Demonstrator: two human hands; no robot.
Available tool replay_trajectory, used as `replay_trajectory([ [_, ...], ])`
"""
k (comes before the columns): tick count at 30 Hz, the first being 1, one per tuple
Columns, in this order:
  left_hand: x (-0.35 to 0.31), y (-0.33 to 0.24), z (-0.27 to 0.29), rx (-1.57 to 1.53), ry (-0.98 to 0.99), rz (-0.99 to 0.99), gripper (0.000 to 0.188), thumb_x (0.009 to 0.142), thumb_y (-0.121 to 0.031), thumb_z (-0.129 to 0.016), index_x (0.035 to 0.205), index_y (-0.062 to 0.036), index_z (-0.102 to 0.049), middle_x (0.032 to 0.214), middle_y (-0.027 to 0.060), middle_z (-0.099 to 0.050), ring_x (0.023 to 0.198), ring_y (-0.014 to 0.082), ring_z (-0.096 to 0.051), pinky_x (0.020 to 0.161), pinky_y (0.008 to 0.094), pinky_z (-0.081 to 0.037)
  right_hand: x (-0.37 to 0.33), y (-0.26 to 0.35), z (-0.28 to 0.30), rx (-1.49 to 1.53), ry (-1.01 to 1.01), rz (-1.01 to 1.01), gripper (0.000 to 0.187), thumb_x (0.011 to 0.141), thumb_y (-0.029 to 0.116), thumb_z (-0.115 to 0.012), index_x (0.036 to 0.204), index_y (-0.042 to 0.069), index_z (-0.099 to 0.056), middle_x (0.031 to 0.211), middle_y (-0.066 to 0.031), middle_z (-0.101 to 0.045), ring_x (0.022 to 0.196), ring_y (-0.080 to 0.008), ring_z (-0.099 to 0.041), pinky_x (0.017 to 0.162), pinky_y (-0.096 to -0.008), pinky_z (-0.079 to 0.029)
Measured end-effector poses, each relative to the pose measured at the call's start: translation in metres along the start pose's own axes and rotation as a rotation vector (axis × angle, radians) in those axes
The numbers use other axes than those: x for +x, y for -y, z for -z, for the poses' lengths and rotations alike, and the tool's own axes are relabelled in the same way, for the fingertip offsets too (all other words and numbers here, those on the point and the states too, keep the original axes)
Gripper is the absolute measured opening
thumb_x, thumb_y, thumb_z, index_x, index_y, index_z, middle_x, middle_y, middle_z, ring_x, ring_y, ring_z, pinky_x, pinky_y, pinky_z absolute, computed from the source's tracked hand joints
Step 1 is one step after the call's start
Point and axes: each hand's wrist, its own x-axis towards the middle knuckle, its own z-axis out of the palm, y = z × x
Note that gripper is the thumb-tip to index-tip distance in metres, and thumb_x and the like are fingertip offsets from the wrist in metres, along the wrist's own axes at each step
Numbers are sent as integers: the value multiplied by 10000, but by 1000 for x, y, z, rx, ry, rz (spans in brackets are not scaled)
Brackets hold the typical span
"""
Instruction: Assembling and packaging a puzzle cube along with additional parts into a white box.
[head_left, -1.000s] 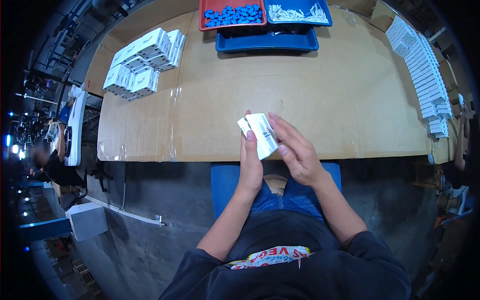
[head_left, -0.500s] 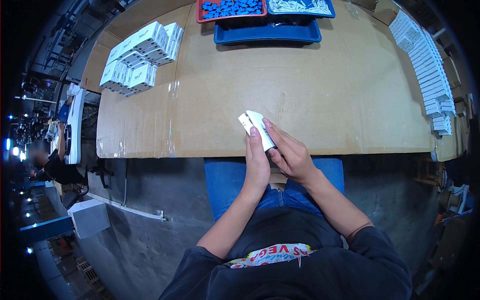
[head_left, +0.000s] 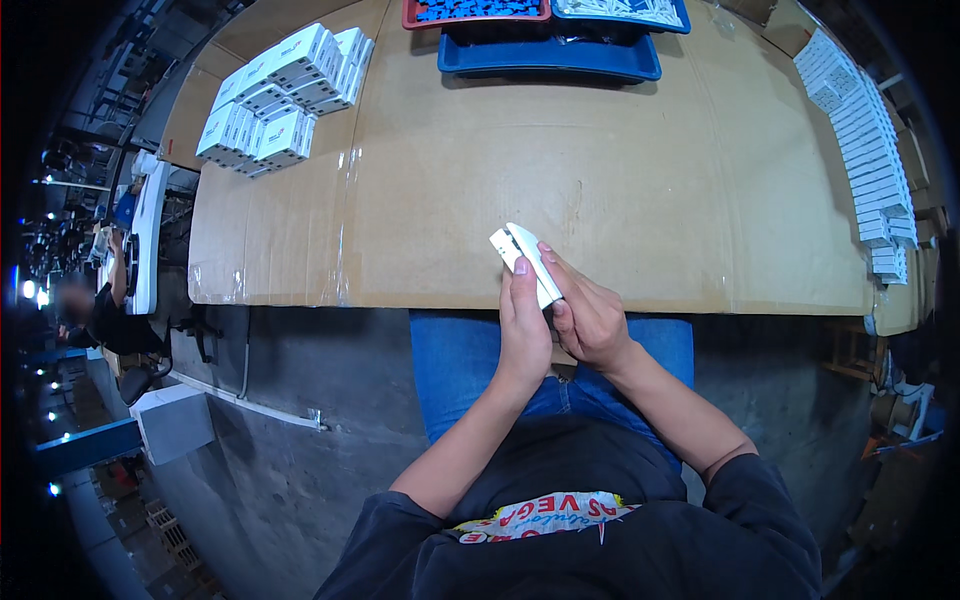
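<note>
A small white case-like thing (head_left: pixel 532 268) is held between my two hands just over the table's near edge. It is flat and oblong, with a dark slit running between its two white parts at the upper end. My left hand (head_left: pixel 525 335) grips its left side, thumb lying along the face. From the right, my right hand (head_left: pixel 592 315) closes on it, fingers pressed along that side and thumb near the lower end. My palms and fingers hide the lower portion of the case.
Brown cardboard (head_left: pixel 600 180) covers the table. Stacked white boxes (head_left: pixel 285 60) stand at far left, and a long row of white pieces (head_left: pixel 862 140) lines the right edge. At the back, a red tray (head_left: pixel 478 24) holds blue parts above a blue tray (head_left: pixel 550 72). A person (head_left: pixel 125 318) sits far left.
The two white parts look closer together, with the slit between them narrower. My right fingers have shifted slightly along the case. The whole view has moved a little.
</note>
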Motion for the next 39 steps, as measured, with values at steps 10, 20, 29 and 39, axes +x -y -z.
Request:
replay_trajectory([
  [10,1,12,7,-49,-48,15,522,1116,-517,-377,1230,-54,-589,1008,18,-656,878,87,-621,725,262,-510,-4,3,-2,-18,2,3,380,1049,117,-528,1280,-177,-593,1222,-350,-677,1129,-447,-712,920,-451,-609],
  [20,4,-14,11,-82,91,-46,666,1092,-458,-397,1617,-60,-305,1414,121,-545,1282,195,-544,1102,366,-422,6,8,7,183,55,-128,439,1092,242,-517,1370,-89,-594,1400,-299,-602,1310,-432,-608,1052,-463,-535],
  [29,14,-22,22,204,296,-312,1038,865,-353,-726,1654,-38,-129,1561,214,-368,1445,322,-407,1233,443,-280,30,19,38,949,84,-995,563,1105,409,-525,1481,-10,-515,1413,-147,-612,1272,-209,-614,1007,-322,-509],
  [39,14,-28,7,223,261,-409,1030,950,-609,-596,1660,-34,-120,1624,222,-309,1515,339,-324,1244,456,-273,18,21,19,1040,-93,-906,672,925,65,-775,1506,-40,-455,1532,-212,-495,1441,-278,-480,1209,-422,-389],
])
